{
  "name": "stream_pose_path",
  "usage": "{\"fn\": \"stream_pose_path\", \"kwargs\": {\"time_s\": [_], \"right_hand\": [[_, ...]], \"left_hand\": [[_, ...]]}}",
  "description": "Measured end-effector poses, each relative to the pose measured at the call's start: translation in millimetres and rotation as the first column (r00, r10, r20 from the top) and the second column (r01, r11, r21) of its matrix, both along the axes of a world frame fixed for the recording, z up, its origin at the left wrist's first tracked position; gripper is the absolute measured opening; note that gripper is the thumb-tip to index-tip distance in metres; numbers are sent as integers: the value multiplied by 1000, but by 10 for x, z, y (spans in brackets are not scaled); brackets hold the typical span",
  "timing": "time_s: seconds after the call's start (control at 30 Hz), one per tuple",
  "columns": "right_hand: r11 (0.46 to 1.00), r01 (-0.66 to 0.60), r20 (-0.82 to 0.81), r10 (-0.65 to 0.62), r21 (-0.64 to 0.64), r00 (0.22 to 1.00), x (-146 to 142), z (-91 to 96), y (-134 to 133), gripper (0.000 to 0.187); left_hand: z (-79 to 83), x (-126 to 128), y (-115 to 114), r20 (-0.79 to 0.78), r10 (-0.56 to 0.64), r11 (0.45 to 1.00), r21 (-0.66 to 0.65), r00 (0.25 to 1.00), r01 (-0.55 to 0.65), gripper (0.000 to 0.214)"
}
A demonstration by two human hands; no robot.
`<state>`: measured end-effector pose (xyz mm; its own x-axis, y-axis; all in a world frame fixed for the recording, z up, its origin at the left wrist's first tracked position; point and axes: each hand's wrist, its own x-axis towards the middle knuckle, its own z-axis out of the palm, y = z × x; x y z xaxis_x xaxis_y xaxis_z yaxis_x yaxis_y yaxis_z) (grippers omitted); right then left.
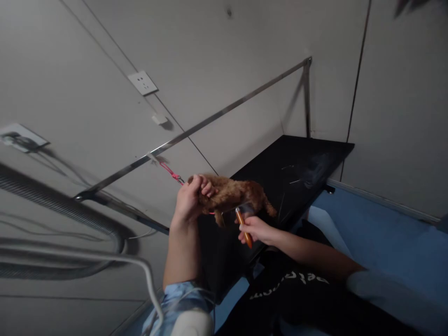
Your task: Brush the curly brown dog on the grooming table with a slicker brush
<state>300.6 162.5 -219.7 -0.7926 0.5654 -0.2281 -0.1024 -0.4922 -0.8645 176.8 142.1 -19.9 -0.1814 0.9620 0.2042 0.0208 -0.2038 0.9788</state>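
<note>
Head view, dog (238, 192), right hand (258, 229) gripping tool (241, 220)

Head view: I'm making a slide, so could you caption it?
Left hand gripping a curly brown dog, right hand holding an orange-handled tool, at a black table.

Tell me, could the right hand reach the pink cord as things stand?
Probably not directly: the right hand is holding an orange tool, and the dog and left hand lie between it and the pink cord.
</note>
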Motion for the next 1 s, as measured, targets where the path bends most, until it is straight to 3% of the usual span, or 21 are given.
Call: {"fn": "stream_pose_path", "kwargs": {"time_s": [0.07,0.13,0.23,0.3,0.47,0.63,0.7,0.87,1.0], "right_hand": [[992,-94,12,95,-87,995,41,-21,-57,16],[989,-115,-52,110,-98,993,60,1,-59,17],[1000,23,-100,-22,15,995,28,58,30,15],[998,49,-39,-48,30,998,-6,40,46,11],[971,-158,46,169,-179,985,13,-49,-112,13],[999,13,-13,-13,35,1000,27,92,53,10],[1000,-8,26,7,29,1000,14,54,79,13],[974,-183,53,192,-131,980,47,-56,-28,16],[995,-93,16,93,44,996,58,62,140,13]], "left_hand": [[-6,1,-4,8,-13,1000,-9,1000,13,48],[-9,3,-6,16,-31,1000,-2,999,31,47],[-19,-5,-1,25,-53,999,14,998,53,46],[-32,-19,6,26,-61,998,16,998,61,45],[-60,-61,10,20,-56,998,-14,998,56,45],[-60,-68,1,16,-55,999,1,998,54,47],[-63,-75,-1,17,-42,999,-13,999,42,47],[-99,-123,-4,29,-18,999,-31,999,19,48],[-133,-146,7,47,-5,999,-36,999,7,48]]}}
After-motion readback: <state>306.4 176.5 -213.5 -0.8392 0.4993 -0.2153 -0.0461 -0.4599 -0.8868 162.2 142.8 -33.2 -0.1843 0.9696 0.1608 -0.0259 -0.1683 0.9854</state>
